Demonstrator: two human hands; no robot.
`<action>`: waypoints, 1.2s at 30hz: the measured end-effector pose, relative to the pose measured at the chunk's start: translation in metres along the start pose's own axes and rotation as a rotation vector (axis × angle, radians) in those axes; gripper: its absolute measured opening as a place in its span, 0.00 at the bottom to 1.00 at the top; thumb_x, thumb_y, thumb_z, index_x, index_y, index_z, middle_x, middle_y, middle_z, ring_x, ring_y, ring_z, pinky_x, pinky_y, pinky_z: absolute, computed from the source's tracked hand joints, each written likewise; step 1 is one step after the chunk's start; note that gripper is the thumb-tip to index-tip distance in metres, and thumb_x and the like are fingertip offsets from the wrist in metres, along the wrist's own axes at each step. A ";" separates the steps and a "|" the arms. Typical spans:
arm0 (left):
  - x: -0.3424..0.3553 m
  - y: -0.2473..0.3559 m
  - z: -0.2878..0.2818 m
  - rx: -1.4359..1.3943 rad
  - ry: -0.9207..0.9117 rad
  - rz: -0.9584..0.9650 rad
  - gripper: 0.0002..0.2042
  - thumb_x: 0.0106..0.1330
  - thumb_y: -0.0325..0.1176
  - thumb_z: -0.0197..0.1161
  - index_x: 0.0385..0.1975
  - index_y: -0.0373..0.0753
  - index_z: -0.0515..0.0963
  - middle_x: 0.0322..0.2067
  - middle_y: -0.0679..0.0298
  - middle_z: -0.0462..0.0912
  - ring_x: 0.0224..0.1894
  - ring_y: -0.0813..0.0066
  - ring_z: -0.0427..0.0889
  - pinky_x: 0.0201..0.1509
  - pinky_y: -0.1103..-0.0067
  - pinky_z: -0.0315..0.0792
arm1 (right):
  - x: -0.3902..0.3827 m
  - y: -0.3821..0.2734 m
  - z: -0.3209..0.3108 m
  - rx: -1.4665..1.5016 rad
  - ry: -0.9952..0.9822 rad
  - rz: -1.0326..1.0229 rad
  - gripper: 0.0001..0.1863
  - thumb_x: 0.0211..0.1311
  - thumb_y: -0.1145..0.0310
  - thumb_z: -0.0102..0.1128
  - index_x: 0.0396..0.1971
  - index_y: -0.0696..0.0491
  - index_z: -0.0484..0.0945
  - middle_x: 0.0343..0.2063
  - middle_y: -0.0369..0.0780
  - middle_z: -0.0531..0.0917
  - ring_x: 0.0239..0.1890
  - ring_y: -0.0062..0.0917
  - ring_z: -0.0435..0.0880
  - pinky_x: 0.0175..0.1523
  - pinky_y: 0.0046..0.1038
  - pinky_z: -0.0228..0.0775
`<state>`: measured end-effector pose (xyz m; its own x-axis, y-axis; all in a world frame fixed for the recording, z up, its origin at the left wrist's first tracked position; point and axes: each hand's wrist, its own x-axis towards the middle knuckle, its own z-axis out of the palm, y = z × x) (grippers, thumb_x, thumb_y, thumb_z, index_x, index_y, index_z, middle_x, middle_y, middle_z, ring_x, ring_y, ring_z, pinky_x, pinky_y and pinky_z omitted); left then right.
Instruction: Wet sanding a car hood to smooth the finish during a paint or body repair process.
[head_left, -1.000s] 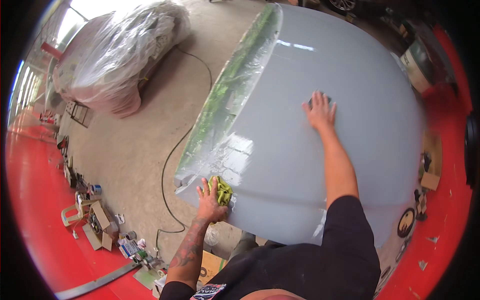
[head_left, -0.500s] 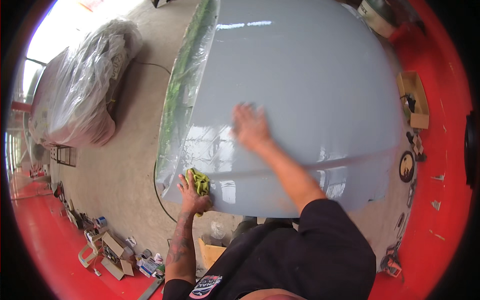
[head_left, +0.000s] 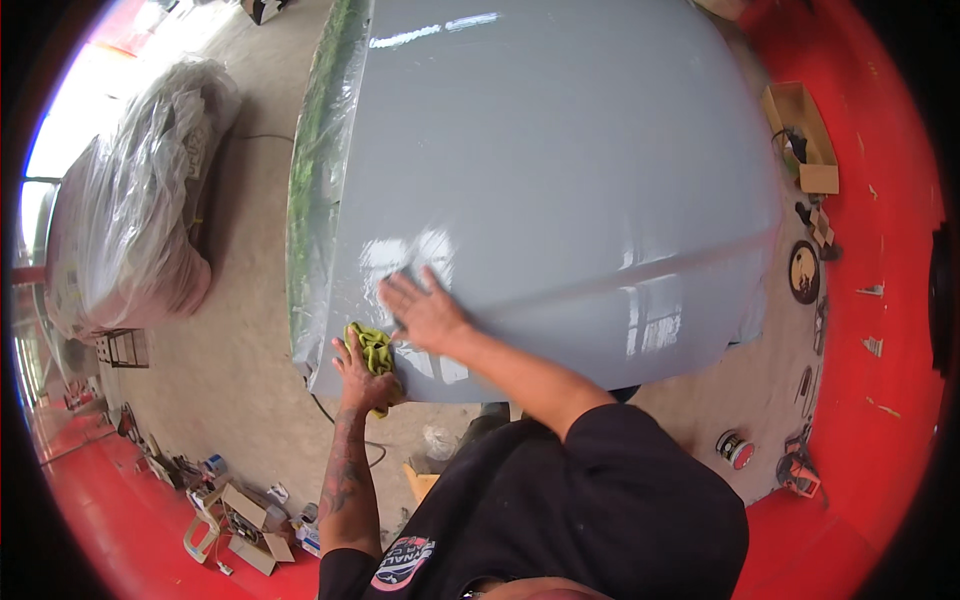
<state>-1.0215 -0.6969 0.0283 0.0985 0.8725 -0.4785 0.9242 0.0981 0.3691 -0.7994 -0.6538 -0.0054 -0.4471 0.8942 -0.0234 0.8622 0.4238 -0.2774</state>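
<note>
In front of me spreads a large, glossy grey car body panel with a crease across its near part. Flat on its near left area lies my right hand, palm down with the fingers spread and nothing in it. My left hand rests at the near left corner, its palm on a crumpled yellow-green cloth pressed against the panel. Its fingertips reach past the cloth. Along the panel's left edge runs a strip of clear plastic film over something green.
Plastic sheeting drapes a car at the left. Open cardboard boxes stand at the right and lower left. A round tin and an orange power tool sit on the floor by the red border at right.
My right hand has slid toward me and left over the panel, close to my left hand. The left hand stays on the cloth. The whole view has shifted a little.
</note>
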 end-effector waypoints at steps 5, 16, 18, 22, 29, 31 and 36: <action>-0.004 0.003 -0.001 0.000 0.030 -0.012 0.57 0.43 0.36 0.67 0.74 0.40 0.37 0.71 0.32 0.35 0.75 0.39 0.31 0.75 0.51 0.30 | -0.047 0.180 -0.102 -0.133 0.049 0.697 0.42 0.68 0.36 0.38 0.73 0.50 0.51 0.74 0.37 0.52 0.76 0.31 0.47 0.72 0.57 0.41; 0.056 0.102 0.009 0.108 -0.056 0.176 0.51 0.47 0.40 0.70 0.73 0.65 0.46 0.74 0.44 0.35 0.70 0.20 0.35 0.66 0.38 0.52 | -0.056 0.091 -0.074 0.158 0.173 0.474 0.49 0.66 0.32 0.40 0.71 0.60 0.50 0.73 0.46 0.51 0.76 0.37 0.45 0.75 0.50 0.36; 0.055 0.115 0.001 0.107 -0.069 0.125 0.51 0.47 0.39 0.70 0.73 0.68 0.47 0.74 0.47 0.35 0.69 0.18 0.36 0.64 0.37 0.56 | -0.060 0.117 -0.077 0.653 0.470 0.471 0.49 0.66 0.33 0.41 0.71 0.61 0.50 0.73 0.47 0.50 0.76 0.39 0.45 0.75 0.47 0.37; 0.053 0.117 -0.003 0.130 -0.080 0.135 0.51 0.47 0.37 0.70 0.73 0.68 0.47 0.75 0.51 0.35 0.69 0.19 0.37 0.64 0.37 0.57 | -0.083 0.149 -0.085 0.961 0.714 0.488 0.46 0.68 0.36 0.42 0.71 0.60 0.50 0.73 0.48 0.51 0.75 0.42 0.47 0.76 0.45 0.39; 0.043 0.134 -0.006 0.136 -0.076 0.054 0.52 0.46 0.35 0.70 0.73 0.69 0.47 0.75 0.52 0.34 0.71 0.23 0.36 0.66 0.37 0.52 | -0.068 0.106 -0.066 0.181 0.351 0.422 0.43 0.68 0.39 0.44 0.71 0.56 0.54 0.73 0.44 0.53 0.75 0.40 0.48 0.74 0.51 0.39; 0.038 0.120 -0.004 0.119 -0.034 0.118 0.50 0.47 0.35 0.69 0.73 0.65 0.50 0.74 0.50 0.37 0.71 0.24 0.38 0.68 0.40 0.52 | -0.053 0.065 -0.051 -0.039 0.155 0.457 0.43 0.66 0.37 0.45 0.70 0.54 0.57 0.74 0.41 0.53 0.76 0.37 0.47 0.73 0.56 0.39; 0.020 0.070 -0.010 0.088 0.088 0.208 0.45 0.49 0.35 0.69 0.72 0.53 0.56 0.72 0.41 0.47 0.71 0.28 0.45 0.73 0.53 0.50 | -0.088 0.052 -0.026 -0.140 0.019 0.090 0.46 0.62 0.33 0.46 0.71 0.51 0.55 0.74 0.43 0.52 0.75 0.36 0.50 0.71 0.56 0.46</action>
<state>-0.9585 -0.6675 0.0521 0.2607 0.9085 -0.3265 0.9164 -0.1266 0.3796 -0.7090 -0.7071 0.0078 -0.3635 0.9313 -0.0238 0.9238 0.3571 -0.1383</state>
